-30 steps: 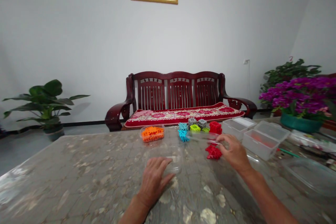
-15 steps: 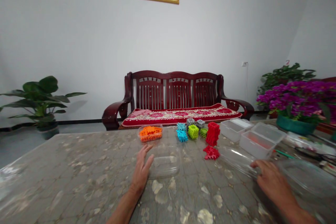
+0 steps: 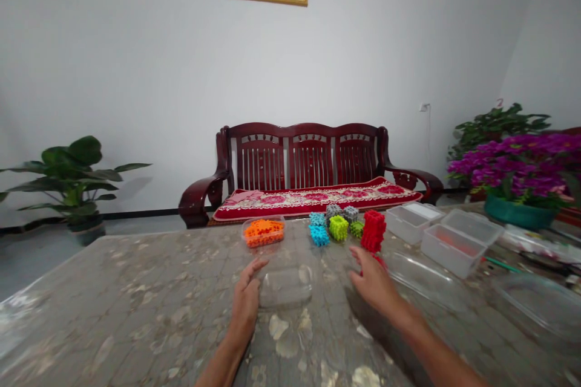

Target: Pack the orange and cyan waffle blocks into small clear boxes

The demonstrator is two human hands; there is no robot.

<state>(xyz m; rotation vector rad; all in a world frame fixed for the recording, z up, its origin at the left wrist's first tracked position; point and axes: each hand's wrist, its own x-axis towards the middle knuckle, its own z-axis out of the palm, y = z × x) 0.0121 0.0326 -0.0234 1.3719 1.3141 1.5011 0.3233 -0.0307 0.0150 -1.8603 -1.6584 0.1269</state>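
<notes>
Marble-pattern table (image 3: 136,290), seen from the near edge.

Left hand (image 3: 246,301): flat on the tabletop, fingers straight and slightly apart, thumb out. Its fingertips lie against the left wall of the clear empty tub (image 3: 285,288), which sits near centre, between the two hands. Nothing is gripped.

Right hand (image 3: 373,281): to the right of the tub and apart from it, palm down, fingers stretched forward and loosely together, closed on nothing. A loose red piece (image 3: 379,262) shows just past the fingertips (contact cannot be made out; the hand hides most of it).

Far row, left to right:
- tub of orange pieces (image 3: 263,233)
- blue blocks (image 3: 319,234)
- green block (image 3: 338,227), with grey blocks (image 3: 341,213) behind it
- red stack (image 3: 374,231), upright, just beyond the right hand

Right side: two white boxes (image 3: 454,248), and a clear lid (image 3: 422,278) lying flat near the right forearm. Purple flowers (image 3: 521,172) stand at the far right.

Beyond the table: a dark wooden bench (image 3: 308,163) against the wall and a leafy plant (image 3: 75,178) at the far left.
</notes>
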